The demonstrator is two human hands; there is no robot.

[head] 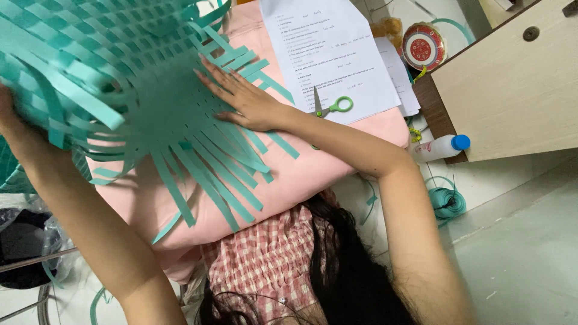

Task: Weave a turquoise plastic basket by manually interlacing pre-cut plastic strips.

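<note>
1. Head view, work piece: A half-woven basket (120, 78) of teal plastic strips is held over a pink cushion (301, 174). Its woven part fills the upper left of the frame; loose strip ends (205, 180) fan outward and downward, unsecured.
2. Head view, hands: The right hand (244, 96) is laid flat, fingers spread, pressing on the weave without gripping. The left hand (9, 114) is placed at the basket's left edge; whether it is closed on the strips cannot be told, since it is partly hidden.
3. Handling judgement: The piece is judged light, springy and slippery. Hold is best taken on the dense woven area; free ends bend and slide out.
4. Surroundings: Green-handled scissors (328, 107) lie on printed sheets (328, 54); a strip coil (447, 201) lies on the floor.
</note>
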